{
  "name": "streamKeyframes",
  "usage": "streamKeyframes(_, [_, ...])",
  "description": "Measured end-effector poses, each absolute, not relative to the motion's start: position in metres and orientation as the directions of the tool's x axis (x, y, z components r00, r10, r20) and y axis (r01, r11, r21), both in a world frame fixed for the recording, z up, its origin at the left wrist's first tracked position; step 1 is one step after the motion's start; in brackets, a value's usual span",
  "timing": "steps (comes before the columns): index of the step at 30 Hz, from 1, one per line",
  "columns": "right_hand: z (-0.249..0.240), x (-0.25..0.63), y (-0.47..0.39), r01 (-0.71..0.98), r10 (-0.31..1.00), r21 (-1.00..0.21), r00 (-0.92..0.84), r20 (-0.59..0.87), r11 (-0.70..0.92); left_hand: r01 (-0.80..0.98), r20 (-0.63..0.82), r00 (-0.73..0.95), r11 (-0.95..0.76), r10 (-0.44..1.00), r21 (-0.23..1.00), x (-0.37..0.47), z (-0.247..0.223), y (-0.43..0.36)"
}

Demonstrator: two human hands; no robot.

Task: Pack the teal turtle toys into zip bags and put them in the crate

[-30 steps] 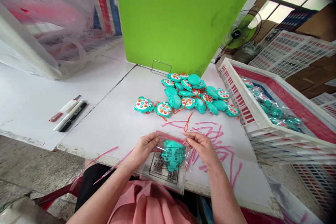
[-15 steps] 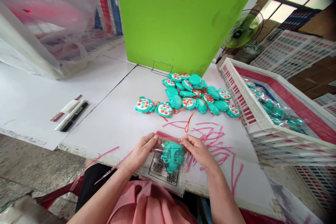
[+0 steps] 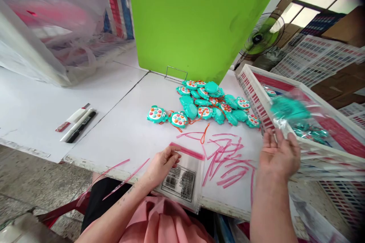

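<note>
Fingers of the right hand (image 3: pixel 280 157) are loosely spread and slightly curled, palm up, beside the near rim of the white crate (image 3: pixel 322 149). Just beyond their tips is a bagged toy (image 3: pixel 289 108), teal and rounded inside clear, shiny film, over the crate's edge; it is too blurred to show its features, and whether the fingertips touch the film cannot be told. On the left hand (image 3: pixel 162 164), thumb and forefinger are pressed together above the flat clear bags (image 3: pixel 182 182), which have a pink strip along the top and black print with a barcode; whether they pinch a bag's edge is unclear. These bags lie at the near edge of the white table (image 3: pixel 125 129), beside pink scribbles (image 3: pixel 228 159). Farther back sits a heap of loose toys (image 3: pixel 205 112), teal, some showing white faces dotted with orange, red and blue buttons, with orange cords (image 3: pixel 204 133) among them. More wrapped toys (image 3: pixel 312 133) lie inside the crate. A green board (image 3: pixel 194 19) stands behind the heap.
</note>
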State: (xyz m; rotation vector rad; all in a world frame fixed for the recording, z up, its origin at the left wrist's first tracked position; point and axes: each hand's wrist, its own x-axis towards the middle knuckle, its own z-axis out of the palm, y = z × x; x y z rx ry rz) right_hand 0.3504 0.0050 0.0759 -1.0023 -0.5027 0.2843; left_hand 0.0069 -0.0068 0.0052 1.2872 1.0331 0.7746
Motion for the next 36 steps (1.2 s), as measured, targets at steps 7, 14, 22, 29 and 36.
streamKeyframes(7, [0.039,0.235,-0.012,0.272,0.967,-0.960,0.224,0.124,0.061,0.329,-0.055,0.374,-0.077,0.926,0.941,0.009,0.006,-0.011])
streamKeyframes(14, [-0.012,0.169,-0.030,0.729,0.962,-0.656,-0.007,0.274,0.192,0.752,0.012,0.598,-0.567,0.801,0.335,0.032,0.016,-0.015])
streamKeyframes(22, [0.007,0.188,-0.009,0.623,0.961,-0.738,-0.087,0.264,0.259,0.778,0.101,0.598,-0.606,0.795,0.164,0.038,0.011,-0.010])
streamKeyframes(29, [0.031,0.176,0.085,0.730,0.867,-0.500,-0.264,0.422,0.466,0.646,0.298,0.647,-0.712,0.702,0.273,0.033,-0.002,-0.012])
streamKeyframes(36, [0.008,0.152,0.097,0.839,0.895,-0.355,-0.299,0.331,0.412,0.631,0.290,0.648,-0.710,0.704,0.314,0.032,-0.007,-0.010])
